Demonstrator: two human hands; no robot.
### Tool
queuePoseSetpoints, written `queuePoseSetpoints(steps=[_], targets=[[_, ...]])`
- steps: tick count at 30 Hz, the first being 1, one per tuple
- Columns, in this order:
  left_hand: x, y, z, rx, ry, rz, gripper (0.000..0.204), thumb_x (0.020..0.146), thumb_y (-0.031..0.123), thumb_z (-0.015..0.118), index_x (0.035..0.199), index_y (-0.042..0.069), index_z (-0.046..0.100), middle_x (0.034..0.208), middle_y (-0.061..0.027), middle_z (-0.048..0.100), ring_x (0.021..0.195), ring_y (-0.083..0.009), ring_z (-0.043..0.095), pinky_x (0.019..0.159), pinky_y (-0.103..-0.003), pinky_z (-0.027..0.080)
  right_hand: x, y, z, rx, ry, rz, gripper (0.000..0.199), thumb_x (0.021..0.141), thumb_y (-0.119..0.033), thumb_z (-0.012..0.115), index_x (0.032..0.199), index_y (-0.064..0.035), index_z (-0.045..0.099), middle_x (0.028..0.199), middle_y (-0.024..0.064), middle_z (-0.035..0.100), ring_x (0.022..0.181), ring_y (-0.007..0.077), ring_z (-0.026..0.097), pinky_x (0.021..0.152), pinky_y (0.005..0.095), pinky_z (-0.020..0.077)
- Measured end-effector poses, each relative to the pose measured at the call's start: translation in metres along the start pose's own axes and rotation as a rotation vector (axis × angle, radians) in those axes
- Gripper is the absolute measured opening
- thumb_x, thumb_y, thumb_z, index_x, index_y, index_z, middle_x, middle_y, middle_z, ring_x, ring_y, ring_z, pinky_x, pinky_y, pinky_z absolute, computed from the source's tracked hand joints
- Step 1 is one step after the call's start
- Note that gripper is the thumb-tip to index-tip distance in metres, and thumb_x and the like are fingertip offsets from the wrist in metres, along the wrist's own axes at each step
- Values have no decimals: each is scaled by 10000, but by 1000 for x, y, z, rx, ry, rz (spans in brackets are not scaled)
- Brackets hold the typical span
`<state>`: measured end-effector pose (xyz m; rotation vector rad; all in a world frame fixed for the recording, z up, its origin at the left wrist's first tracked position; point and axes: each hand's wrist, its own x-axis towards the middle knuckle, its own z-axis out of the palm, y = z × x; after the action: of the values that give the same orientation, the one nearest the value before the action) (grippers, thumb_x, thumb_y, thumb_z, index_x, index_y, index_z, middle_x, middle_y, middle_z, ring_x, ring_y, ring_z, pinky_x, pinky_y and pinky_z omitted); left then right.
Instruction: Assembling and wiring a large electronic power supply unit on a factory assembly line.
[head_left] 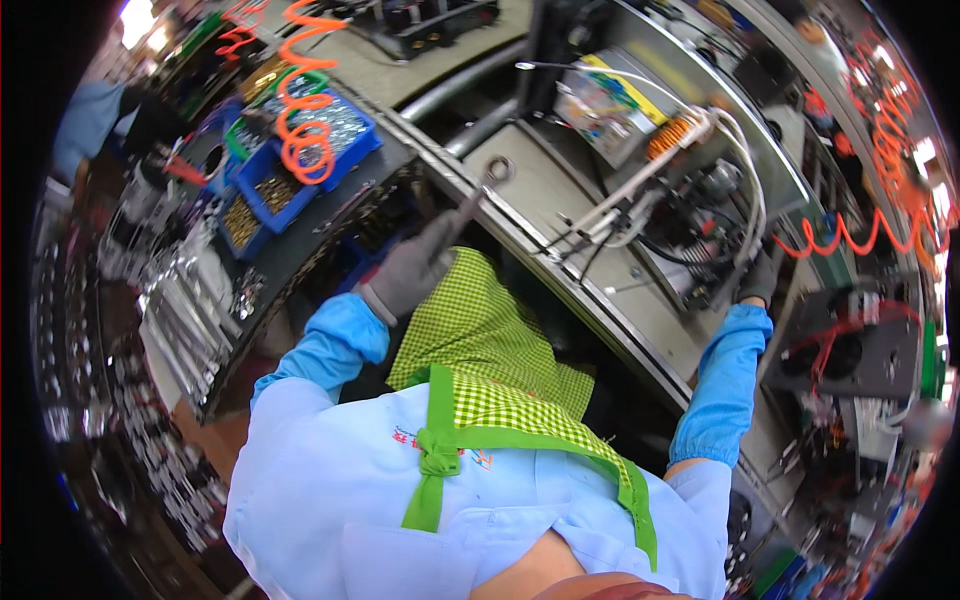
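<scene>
A worker in a light blue shirt and a green checked apron (480, 330) stands at a workbench (560, 190), seen from above. Two blue sleeve covers wrap the forearms. The left hand (415, 270), in a grey glove, is closed around the handle of one metal wrench (478, 195), whose ring end lies just over the bench's near edge. The right hand (760, 280), also gloved, reaches to a machine (700, 220) of black parts and white hoses on the bench; whether those fingers are closed on anything cannot be told. To the worker's left, three blue bins (270, 190) of small metal parts sit side by side on a dark shelf. Two orange coiled hoses hang in view: one (305, 110) above the bins, one (850, 235) stretching off to the far right.
</scene>
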<state>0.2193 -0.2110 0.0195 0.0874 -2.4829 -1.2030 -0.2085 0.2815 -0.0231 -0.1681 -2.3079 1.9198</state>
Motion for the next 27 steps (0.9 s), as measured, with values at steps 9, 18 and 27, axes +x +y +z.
queuePoseSetpoints(steps=[9,18,27], targets=[[-14,-106,-131,792,-2,-304,494,861,213,537,1333,120,426,967,-227,617,846,-409,599,708,-494,472,-94,-53,15,137,495,-563,399,900,-24,448,1295,30,460,1160,134,571,1000,194,566,873,315,455],[-3,-117,-124,1036,186,-377,476,862,270,567,1291,88,470,1202,-221,526,1044,-382,526,886,-464,418,-206,-100,26,-370,346,-979,352,937,-55,500,1278,28,503,1002,103,627,807,138,585,733,260,482],[-4,-87,-79,1075,293,-166,448,826,261,565,1250,121,522,1184,-134,531,1122,-340,474,931,-486,349,-118,-115,14,99,399,-700,279,944,-44,455,1187,5,583,1018,75,637,872,126,575,768,264,463]])
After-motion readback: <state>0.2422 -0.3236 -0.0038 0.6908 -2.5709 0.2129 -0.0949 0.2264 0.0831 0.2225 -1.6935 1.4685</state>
